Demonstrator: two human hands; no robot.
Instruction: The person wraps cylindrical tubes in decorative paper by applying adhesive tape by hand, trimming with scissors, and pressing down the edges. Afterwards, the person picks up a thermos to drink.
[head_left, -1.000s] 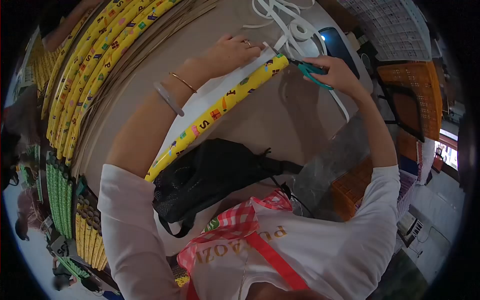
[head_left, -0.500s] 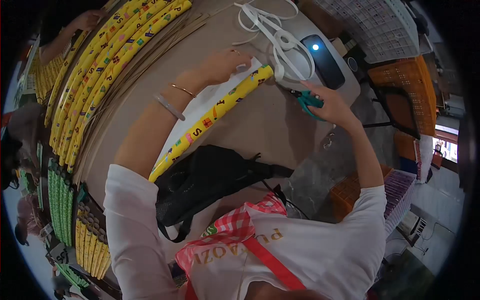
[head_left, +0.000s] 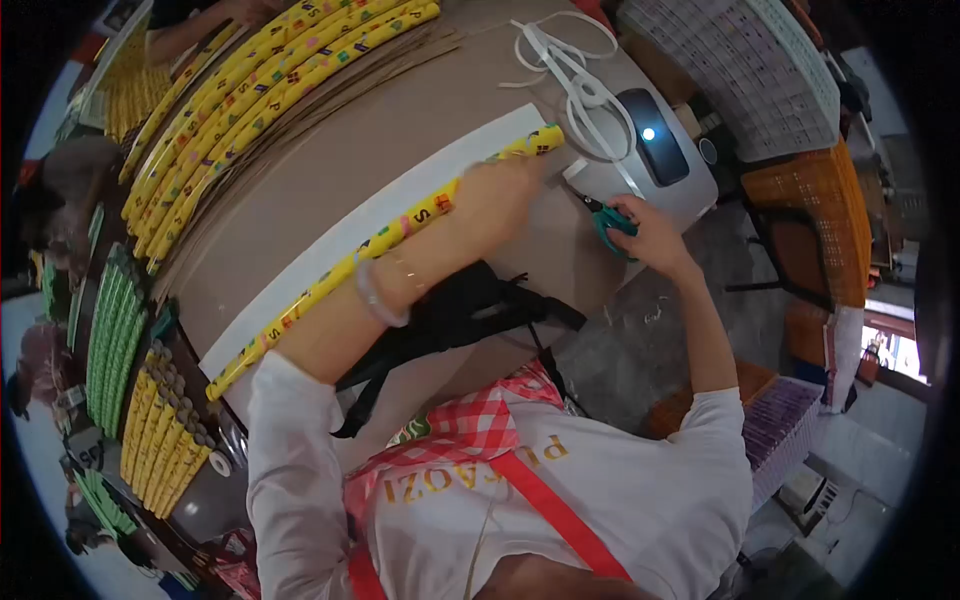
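My right hand (head_left: pixel 648 232) is closed on teal-handled scissors (head_left: pixel 612 228), their dark blades pointing toward the table's middle. The end of a white strip (head_left: pixel 622 168) reaches its fingertips. My left hand (head_left: pixel 500 205) is blurred by motion over a yellow patterned wrapping paper roll (head_left: pixel 415 218), and its fingers cannot be made out. Along the roll's far side shows a white sheet edge (head_left: pixel 400 180). Past the scissors lies the loosely looped rest of the white strip.
Behind the strip sits a black device with a bright light (head_left: pixel 655 150). A black bag (head_left: pixel 460 320) lies before me. Several yellow rolls (head_left: pixel 250 110) and thin brown strips (head_left: pixel 330 100) cover the far left. Another person's hand (head_left: pixel 245 12) is at top left.
My left hand has left the far edge of the white sheet and swung across the roll to the right. The right hand stays around the scissors. The view has shifted.
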